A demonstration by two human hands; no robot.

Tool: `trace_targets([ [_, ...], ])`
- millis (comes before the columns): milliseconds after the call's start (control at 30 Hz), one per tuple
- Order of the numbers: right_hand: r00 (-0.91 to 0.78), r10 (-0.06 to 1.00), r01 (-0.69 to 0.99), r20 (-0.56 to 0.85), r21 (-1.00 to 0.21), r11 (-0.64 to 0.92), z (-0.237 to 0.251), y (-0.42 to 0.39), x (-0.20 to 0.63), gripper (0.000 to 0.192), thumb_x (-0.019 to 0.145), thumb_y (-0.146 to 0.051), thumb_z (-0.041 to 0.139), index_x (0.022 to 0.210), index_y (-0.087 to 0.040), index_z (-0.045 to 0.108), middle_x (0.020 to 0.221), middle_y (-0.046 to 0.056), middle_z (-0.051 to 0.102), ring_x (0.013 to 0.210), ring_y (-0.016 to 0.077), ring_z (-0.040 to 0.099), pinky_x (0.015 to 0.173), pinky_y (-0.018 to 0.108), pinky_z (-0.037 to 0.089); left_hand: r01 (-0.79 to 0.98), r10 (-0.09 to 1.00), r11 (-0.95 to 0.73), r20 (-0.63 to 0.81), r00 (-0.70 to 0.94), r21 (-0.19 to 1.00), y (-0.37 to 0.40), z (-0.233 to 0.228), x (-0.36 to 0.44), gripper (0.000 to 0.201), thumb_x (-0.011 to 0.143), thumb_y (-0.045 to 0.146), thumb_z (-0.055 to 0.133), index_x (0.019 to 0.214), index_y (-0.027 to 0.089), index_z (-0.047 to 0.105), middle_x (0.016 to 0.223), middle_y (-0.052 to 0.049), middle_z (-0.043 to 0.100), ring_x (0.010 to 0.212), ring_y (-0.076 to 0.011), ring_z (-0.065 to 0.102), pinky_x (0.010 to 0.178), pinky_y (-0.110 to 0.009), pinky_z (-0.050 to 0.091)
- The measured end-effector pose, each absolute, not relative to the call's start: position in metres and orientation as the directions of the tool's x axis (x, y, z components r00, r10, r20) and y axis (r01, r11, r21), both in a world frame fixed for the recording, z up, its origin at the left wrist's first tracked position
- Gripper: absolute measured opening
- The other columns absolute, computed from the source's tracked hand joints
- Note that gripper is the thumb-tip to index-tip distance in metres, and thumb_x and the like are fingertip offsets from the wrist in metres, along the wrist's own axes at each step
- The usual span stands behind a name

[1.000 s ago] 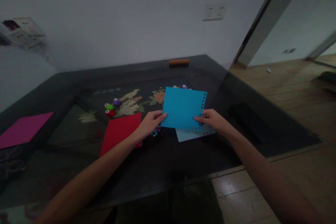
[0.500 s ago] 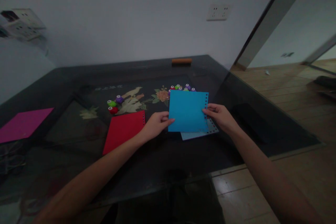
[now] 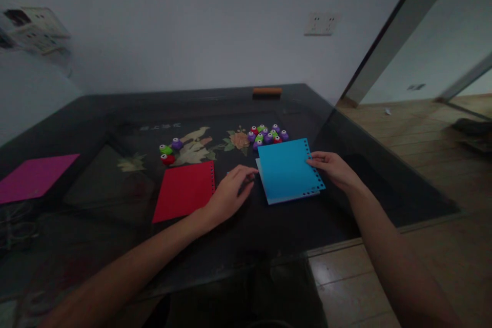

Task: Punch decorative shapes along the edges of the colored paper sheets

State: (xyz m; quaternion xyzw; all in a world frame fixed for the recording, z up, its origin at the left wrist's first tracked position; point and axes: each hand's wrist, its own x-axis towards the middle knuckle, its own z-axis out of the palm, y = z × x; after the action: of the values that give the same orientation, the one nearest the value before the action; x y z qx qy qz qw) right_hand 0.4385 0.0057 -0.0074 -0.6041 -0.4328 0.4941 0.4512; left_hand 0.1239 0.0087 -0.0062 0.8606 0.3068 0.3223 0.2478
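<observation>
I see the right hand (image 3: pixel 335 170) pinching the blue sheet (image 3: pixel 289 171) at three o'clock. The left hand (image 3: pixel 229 192), loose, lies near the sheet's nine o'clock.

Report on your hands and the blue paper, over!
Right hand pinching square blue paper sheet. Left hand open beside it, contact unclear. Pale paper sheet underneath; red, green and purple big-eyed toys behind.

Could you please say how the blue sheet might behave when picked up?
The blue sheet is probably light, since it looks thin. It seems fairly stiff, showing little sag with the right hand at one edge. It may slide over the pale sheet beneath; their edges sit unaligned.
</observation>
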Motion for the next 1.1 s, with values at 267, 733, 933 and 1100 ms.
trace_targets([
  [267, 0.169, 0.945, 0.068, -0.282, -0.953, -0.296, -0.009, 0.006, 0.441, 0.036, 0.05, -0.036, 0.084, 0.077, -0.018, 0.068, 0.063, -0.002, 0.065, 0.053, 0.012, 0.055, 0.053, 0.026, 0.043, 0.398, 0.524, -0.834, 0.322, 0.789, 0.383, -0.014, -0.034, 0.13, 0.038, 0.089, 0.014, 0.049, 0.127, 0.016, 0.044, 0.133, -0.014, 0.047, 0.123, -0.0252, 0.046, 0.102, -0.041, 0.044],
  [733, 0.109, 0.959, 0.19, -0.261, -0.942, -0.278, -0.021, 0.013, 0.442, 0.032, 0.056, -0.037, 0.081, 0.079, -0.018, 0.068, 0.06, -0.002, 0.062, 0.051, 0.0119, 0.052, 0.05, 0.025, 0.04, 0.461, 0.511, -0.855, 0.234, 0.827, 0.239, -0.011, -0.041, 0.128, 0.048, 0.091, 0.022, 0.049, 0.137, 0.015, 0.037, 0.147, -0.016, 0.036, 0.137, -0.0261, 0.032, 0.11, -0.043, 0.034],
  [933, 0.119, 0.96, 0.207, -0.254, -0.939, -0.274, -0.023, 0.014, 0.443, 0.032, 0.056, -0.037, 0.08, 0.078, -0.017, 0.068, 0.061, -0.002, 0.063, 0.051, 0.0118, 0.052, 0.051, 0.026, 0.041, 0.465, 0.509, -0.857, 0.216, 0.833, 0.224, -0.01, -0.041, 0.129, 0.048, 0.091, 0.023, 0.048, 0.138, 0.015, 0.038, 0.147, -0.017, 0.037, 0.137, -0.0262, 0.031, 0.111, -0.043, 0.032],
  [1100, 0.104, 0.962, 0.217, -0.252, -0.938, -0.269, -0.025, 0.013, 0.443, 0.031, 0.058, -0.037, 0.079, 0.08, -0.018, 0.068, 0.06, -0.002, 0.063, 0.051, 0.0127, 0.053, 0.052, 0.027, 0.042, 0.461, 0.506, -0.858, 0.213, 0.836, 0.229, -0.01, -0.042, 0.129, 0.044, 0.092, 0.024, 0.046, 0.136, 0.018, 0.043, 0.146, -0.015, 0.039, 0.137, -0.0262, 0.031, 0.11, -0.045, 0.033],
])
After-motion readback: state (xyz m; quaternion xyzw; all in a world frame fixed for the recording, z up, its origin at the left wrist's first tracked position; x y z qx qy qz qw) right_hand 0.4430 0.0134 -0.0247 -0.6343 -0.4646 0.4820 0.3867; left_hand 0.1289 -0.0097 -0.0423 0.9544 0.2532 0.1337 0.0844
